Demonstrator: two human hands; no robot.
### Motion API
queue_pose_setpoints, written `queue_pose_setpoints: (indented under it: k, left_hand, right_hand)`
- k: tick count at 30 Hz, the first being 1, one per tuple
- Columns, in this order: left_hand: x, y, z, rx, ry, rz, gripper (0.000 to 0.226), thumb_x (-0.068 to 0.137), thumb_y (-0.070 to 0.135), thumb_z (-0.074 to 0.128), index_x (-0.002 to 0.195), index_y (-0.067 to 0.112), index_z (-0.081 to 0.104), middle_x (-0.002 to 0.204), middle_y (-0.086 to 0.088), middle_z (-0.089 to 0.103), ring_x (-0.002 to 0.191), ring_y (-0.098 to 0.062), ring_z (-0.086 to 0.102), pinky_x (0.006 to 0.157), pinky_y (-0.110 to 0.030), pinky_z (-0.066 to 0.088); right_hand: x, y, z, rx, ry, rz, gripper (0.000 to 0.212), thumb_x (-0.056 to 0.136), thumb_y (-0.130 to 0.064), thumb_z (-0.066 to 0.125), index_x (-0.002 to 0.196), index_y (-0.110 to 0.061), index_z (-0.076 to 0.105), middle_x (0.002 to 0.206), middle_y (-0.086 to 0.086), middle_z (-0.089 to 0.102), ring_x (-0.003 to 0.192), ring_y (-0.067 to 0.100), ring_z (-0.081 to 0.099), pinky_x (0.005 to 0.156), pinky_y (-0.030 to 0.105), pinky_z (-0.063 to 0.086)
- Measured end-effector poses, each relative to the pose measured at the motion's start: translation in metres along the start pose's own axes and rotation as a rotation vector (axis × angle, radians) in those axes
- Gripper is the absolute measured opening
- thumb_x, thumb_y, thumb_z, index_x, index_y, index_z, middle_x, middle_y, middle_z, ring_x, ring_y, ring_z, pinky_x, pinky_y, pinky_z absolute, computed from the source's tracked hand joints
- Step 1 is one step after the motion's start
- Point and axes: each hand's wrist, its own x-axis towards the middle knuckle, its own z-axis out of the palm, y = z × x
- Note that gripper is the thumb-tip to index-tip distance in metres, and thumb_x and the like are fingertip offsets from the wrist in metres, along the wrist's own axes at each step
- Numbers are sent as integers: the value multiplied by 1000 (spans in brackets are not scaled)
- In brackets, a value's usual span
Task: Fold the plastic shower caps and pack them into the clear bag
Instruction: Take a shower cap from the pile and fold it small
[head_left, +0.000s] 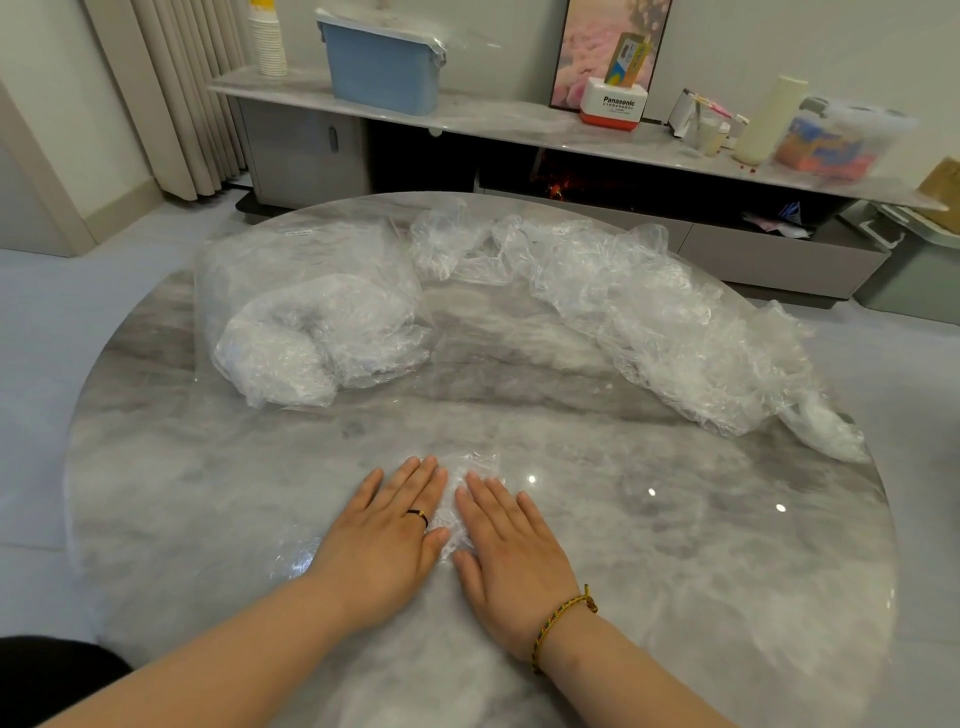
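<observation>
My left grip (385, 527) and right grip (511, 548), wide and flat, press a crumpled clear plastic shower cap (475, 464).

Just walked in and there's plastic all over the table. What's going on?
A person is folding shower caps. The left hand and right hand lie flat, fingers straight, pressing one cap onto the table near its front edge. The clear bag at the far left already holds bunched plastic, seemingly packed caps. A pile of loose caps stretches along the far right, not yet folded.
</observation>
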Motion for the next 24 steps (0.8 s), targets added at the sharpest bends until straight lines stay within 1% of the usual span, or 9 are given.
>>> queue_pose_setpoints:
  k: [4, 6, 8, 10, 12, 14, 17, 20, 24]
  left_hand:
    - [0, 4, 0, 8, -20, 27, 74, 99, 37, 2, 104, 11, 71, 108, 0, 69, 100, -14, 66, 101, -25, 11]
    - [0, 3, 1, -2, -43, 6, 68, 98, 36, 8, 104, 10, 71, 108, -1, 69, 100, -14, 66, 102, -27, 13]
    - [0, 4, -10, -41, -95, -86, 79, 95, 44, -4, 115, 8, 64, 123, -4, 61, 114, -16, 57, 103, -28, 15]
    - [4, 2, -13, -59, -6, -90, 112, 67, 66, -36, 143, 10, 24, 151, -1, 15, 140, -16, 10, 107, -22, -4]
    - [1, 3, -19, -118, -55, -78, 114, 49, 68, -33, 148, 20, -3, 153, 6, -13, 139, -9, -17, 103, -19, -18]
    - [2, 2, -31, -198, -86, -86, 110, 47, 61, -21, 148, 25, -1, 155, 8, -10, 142, -6, -10, 103, -18, -15]
    - [1, -4, -49, -302, 17, -129, 102, 54, 67, -11, 147, 31, 12, 155, 11, -1, 142, -5, 3, 109, -18, -5]
    - [-1, -24, -70, -380, 170, -201, 55, 92, 56, 27, 141, 31, 31, 154, 10, 10, 141, -11, 11, 112, -23, 3]
    - [-8, -77, -92, -387, 338, -435, 41, 94, 27, 48, 135, 23, 46, 153, -1, 17, 140, -21, 18, 111, -32, 14]
  right_hand:
    - [-1, 2, 0, 34, -56, 19, 51, 89, -37, 25, 102, -22, 72, 112, -7, 67, 103, 7, 64, 94, 28, 36]
    - [-1, -1, -12, -26, -19, 41, 75, 97, -44, -3, 110, -22, 68, 122, -6, 62, 113, 7, 58, 103, 25, 37]
    - [3, 1, -13, 70, 27, -7, 98, 78, -66, -15, 133, -16, 50, 145, -1, 38, 136, 12, 34, 112, 29, 12]
    - [2, 3, -18, 338, 39, -5, 98, 76, -75, 1, 131, -11, 51, 144, 5, 40, 136, 20, 33, 114, 32, 14]
    - [3, 8, -22, 448, 185, 78, 66, 86, -56, 29, 126, -11, 55, 134, 4, 51, 127, 20, 43, 104, 20, 29]
    - [3, 14, -24, 527, 212, 189, 50, 90, -34, 52, 135, -15, 41, 139, -1, 40, 129, 14, 35, 101, 11, 23]
    - [12, 17, -29, 599, 122, 371, 70, 86, -34, 60, 143, -19, 23, 137, -6, 40, 128, 12, 31, 105, 21, 26]
    - [27, 10, -37, 523, 16, 450, 67, 85, -41, 59, 141, -21, 29, 133, -4, 45, 126, 16, 32, 103, 25, 29]
    - [40, -5, -41, 392, -69, 447, 46, 89, -38, 52, 131, -20, 43, 127, 1, 48, 122, 20, 36, 99, 24, 31]
